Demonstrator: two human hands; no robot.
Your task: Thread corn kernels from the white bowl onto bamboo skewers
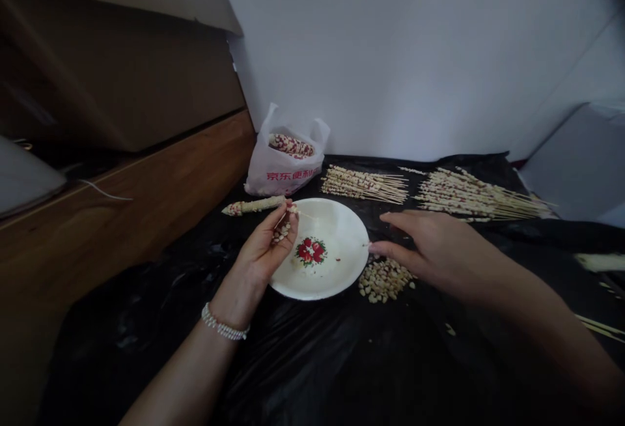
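Note:
My left hand is closed over the left rim of the white bowl. It pinches a thin wooden skewer, with pale corn kernels cupped in the palm. My right hand hovers past the bowl's right rim, thumb and forefinger apart; a tiny speck shows by the thumb tip, too small to name. Below that thumb lies a heap of pale kernels. Red flowers are printed on the bowl's bottom, where a few small bits lie. A partly stripped corn cob rests behind my left hand.
A white plastic bag holding red-and-white corn stands at the back. Kernel-threaded skewers lie in one bundle and a larger bundle. Black plastic sheeting covers the surface. A wooden board borders the left side.

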